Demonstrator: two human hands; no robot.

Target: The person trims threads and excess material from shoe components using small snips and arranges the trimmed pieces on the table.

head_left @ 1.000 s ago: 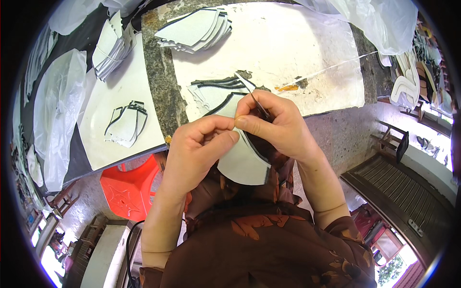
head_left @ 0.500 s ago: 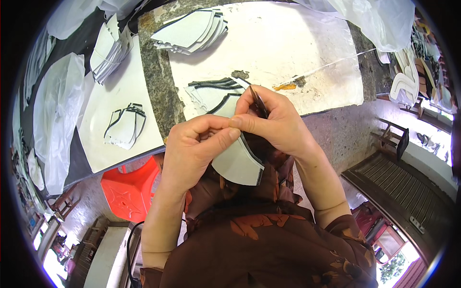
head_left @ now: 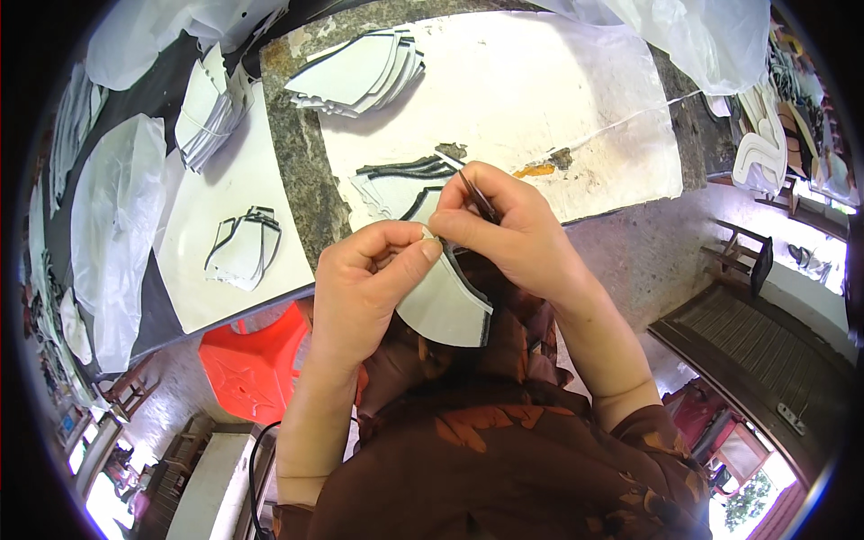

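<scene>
A pale grey curved cut-out piece [head_left: 447,306] with black edging hangs over my lap. My left hand [head_left: 364,279] pinches its upper edge between thumb and forefinger, and a tiny pale bit shows at the fingertips. Close beside it, my right hand [head_left: 504,216] is closed, with a slim tool [head_left: 480,196] held in its fingers. That tool has a dark handle and a pale pointed end aimed up and left; its exact kind is unclear. The right thumb and forefinger meet near the piece's edge, and what lies between them is hidden. Similar black-edged pieces [head_left: 396,186] lie fanned just beyond my hands.
Farther off, a stack of pale pieces [head_left: 355,76] lies on the worn white board [head_left: 504,90]. To the left are a tied bundle [head_left: 211,112], a small pile [head_left: 243,247] and a plastic bag [head_left: 117,243]. A red plastic stool [head_left: 252,364] stands below the table edge.
My right thumb and forefinger have drawn slightly up and away from the left fingertips, uncovering the piece's edge there. The tool has tipped a little further left. The left hand keeps its pinch.
</scene>
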